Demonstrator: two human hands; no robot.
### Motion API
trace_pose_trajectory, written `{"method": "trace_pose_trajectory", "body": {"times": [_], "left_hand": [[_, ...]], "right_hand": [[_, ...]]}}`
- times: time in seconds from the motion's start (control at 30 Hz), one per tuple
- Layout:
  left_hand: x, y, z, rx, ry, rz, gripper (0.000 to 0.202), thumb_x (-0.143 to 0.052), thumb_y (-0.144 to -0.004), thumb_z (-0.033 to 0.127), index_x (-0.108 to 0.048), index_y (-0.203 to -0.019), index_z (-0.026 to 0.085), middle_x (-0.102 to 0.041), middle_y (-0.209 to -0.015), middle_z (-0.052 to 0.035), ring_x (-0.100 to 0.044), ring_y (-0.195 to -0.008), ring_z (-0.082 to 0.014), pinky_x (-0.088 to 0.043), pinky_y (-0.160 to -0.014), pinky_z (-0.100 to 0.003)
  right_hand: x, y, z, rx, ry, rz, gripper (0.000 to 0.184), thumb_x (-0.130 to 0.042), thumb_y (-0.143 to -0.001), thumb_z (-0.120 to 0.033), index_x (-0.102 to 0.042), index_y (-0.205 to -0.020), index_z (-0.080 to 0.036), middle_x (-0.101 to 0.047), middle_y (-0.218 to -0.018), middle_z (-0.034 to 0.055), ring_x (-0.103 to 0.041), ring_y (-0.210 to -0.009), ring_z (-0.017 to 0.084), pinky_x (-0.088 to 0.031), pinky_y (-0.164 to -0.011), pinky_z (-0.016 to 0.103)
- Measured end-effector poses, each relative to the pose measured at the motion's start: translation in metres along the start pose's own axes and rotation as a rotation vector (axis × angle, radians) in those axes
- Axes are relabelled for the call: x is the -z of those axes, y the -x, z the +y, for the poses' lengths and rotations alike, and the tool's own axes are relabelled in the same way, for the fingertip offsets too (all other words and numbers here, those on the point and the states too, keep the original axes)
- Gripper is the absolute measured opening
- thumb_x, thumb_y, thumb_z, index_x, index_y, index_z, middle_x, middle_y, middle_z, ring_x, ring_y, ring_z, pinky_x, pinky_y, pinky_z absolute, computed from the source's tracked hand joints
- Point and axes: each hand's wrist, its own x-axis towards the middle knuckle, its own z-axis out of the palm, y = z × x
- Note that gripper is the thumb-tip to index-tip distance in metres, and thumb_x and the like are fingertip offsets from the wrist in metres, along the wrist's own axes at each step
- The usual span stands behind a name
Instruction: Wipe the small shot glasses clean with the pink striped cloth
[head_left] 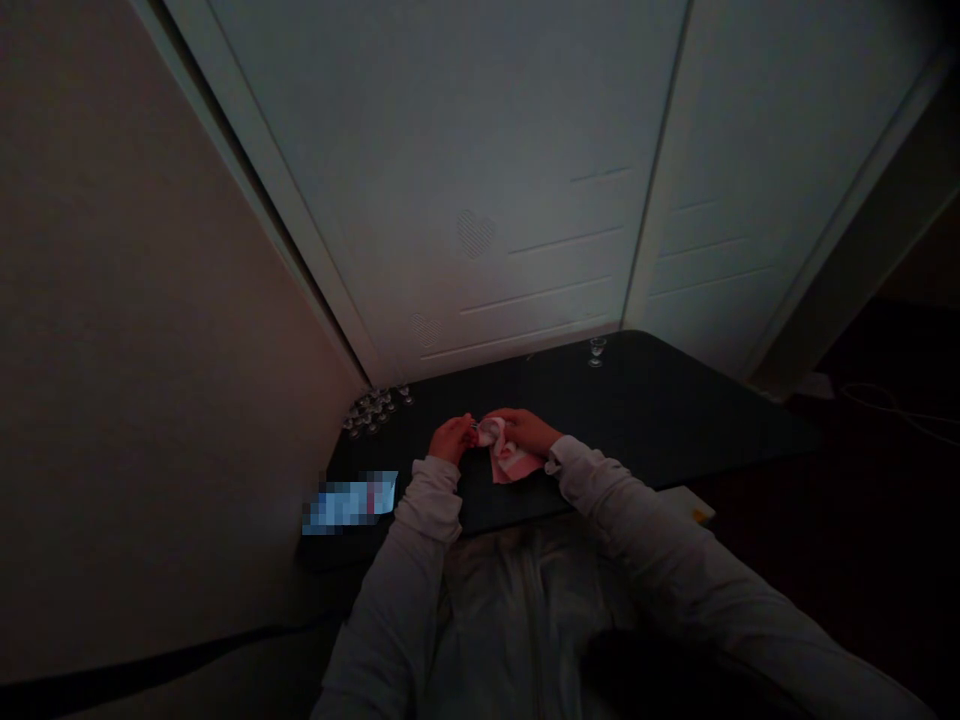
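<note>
Over the middle of a dark table [660, 420] my two hands meet. My right hand [529, 430] is closed on a pink and white cloth [508, 458], which hangs down from it toward me. My left hand [452, 438] is curled shut right against the cloth's left end; it pinches a small thing that I cannot make out in the dim light. Both arms wear light grey sleeves.
Several small clear glasses [373, 408] stand clustered at the table's far left corner, and one more small glass [597, 351] stands at the far edge. A blue packet [352, 502] lies at the near left. White panelled doors [525, 180] rise behind the table.
</note>
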Motion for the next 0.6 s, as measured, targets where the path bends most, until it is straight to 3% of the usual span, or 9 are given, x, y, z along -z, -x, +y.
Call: {"method": "trace_pose_trajectory", "body": {"times": [0.27, 0.47, 0.6], "left_hand": [[0.0002, -0.0007, -0.0004, 0.006, -0.003, 0.009, 0.034, -0.060, -0.056, 0.043, -0.053, -0.065, 0.011, -0.051, -0.045, 0.0014, -0.046, -0.040, -0.0080, -0.034, -0.043, -0.022], [0.0010, 0.0000, 0.0009, 0.026, 0.016, 0.022, 0.031, -0.062, -0.056, 0.039, -0.053, -0.066, 0.011, -0.052, -0.047, 0.0006, -0.047, -0.042, -0.0077, -0.034, -0.042, -0.021], [0.0020, 0.0019, 0.0035, 0.079, 0.097, 0.022, 0.023, -0.063, -0.056, 0.027, -0.053, -0.070, 0.012, -0.056, -0.053, -0.0013, -0.050, -0.047, -0.0086, -0.037, -0.045, -0.021]], "right_hand": [[-0.0012, -0.0012, 0.0009, 0.181, 0.265, 0.181, 0.023, -0.053, -0.057, -0.008, -0.063, -0.076, -0.015, -0.054, -0.101, 0.0065, -0.041, -0.102, 0.017, -0.027, -0.092, 0.032], [-0.0016, 0.0033, 0.0000, 0.068, 0.227, 0.127, 0.022, -0.043, -0.064, -0.011, -0.060, -0.077, -0.015, -0.059, -0.075, 0.0010, -0.051, -0.071, 0.012, -0.039, -0.069, 0.025], [-0.0007, 0.0022, 0.0013, 0.013, 0.103, 0.180, 0.026, -0.040, -0.064, -0.011, -0.058, -0.082, -0.015, -0.059, -0.077, 0.0007, -0.051, -0.069, 0.011, -0.039, -0.063, 0.022]]}}
